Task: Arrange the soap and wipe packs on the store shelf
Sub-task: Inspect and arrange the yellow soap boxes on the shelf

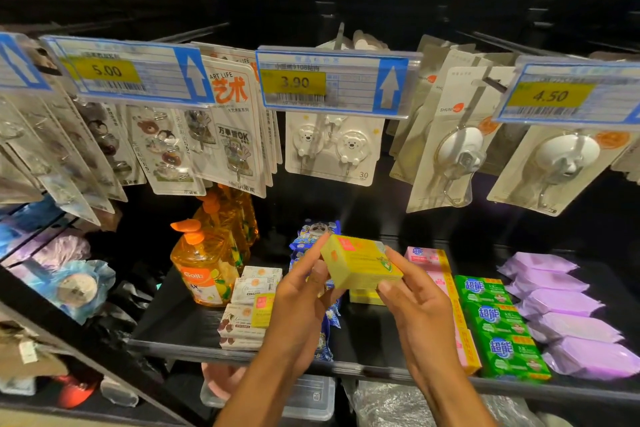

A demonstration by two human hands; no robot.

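Soap (360,262) pinched at both ends between left hand (304,291) and right hand (415,305), held over shelf (180,319), just left of pink packs (437,265). Keep level; lower squarely onto yellow box (363,297) left of pink packs; release once seated.

The black shelf (166,317) carries a row of green soap packs (498,324). Purple wipe packs (568,319) lie to their right and pink packs (429,257) just left. Farther left are blue packs (313,232), white soap boxes (242,322) and orange bottles (204,265).
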